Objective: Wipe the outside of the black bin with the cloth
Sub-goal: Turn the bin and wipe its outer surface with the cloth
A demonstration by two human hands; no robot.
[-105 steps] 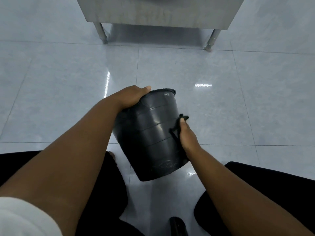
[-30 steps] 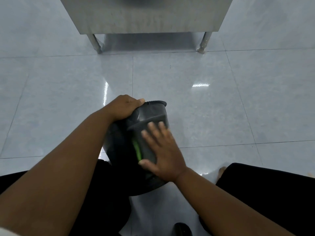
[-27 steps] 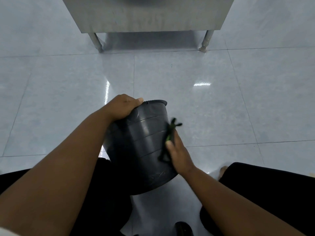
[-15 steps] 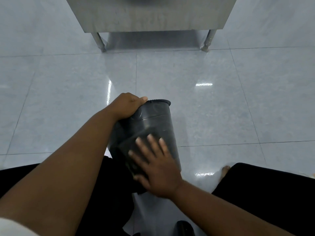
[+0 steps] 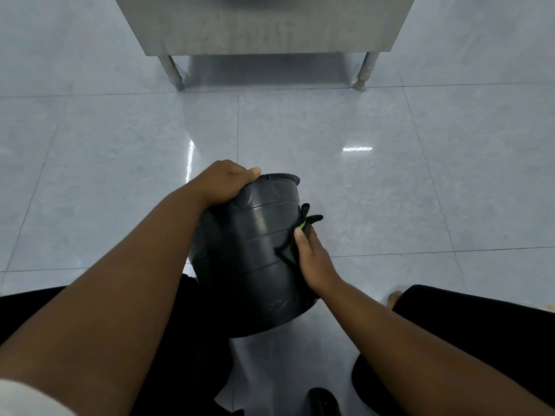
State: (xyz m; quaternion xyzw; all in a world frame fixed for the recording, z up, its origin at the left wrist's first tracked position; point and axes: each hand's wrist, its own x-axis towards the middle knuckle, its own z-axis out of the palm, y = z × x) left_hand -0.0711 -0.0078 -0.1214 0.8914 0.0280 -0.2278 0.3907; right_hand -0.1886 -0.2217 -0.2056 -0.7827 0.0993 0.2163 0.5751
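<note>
The black bin [image 5: 252, 253] is tilted away from me, its base toward my lap and its rim toward the floor ahead. My left hand [image 5: 223, 183] grips the rim at the upper left. My right hand [image 5: 310, 259] presses a dark cloth with a green edge [image 5: 303, 223] against the bin's right side. Most of the cloth is hidden under the hand; its ends stick out above the fingers.
A steel cabinet on legs [image 5: 270, 25] stands ahead on the glossy tiled floor [image 5: 390, 190]. My legs in black trousers [image 5: 468, 319] flank the bin. A small dark object [image 5: 322, 400] lies on the floor near the bottom edge.
My right hand slid with the cloth from the bin's near face round to its right side. My left hand has kept its hold on the rim.
</note>
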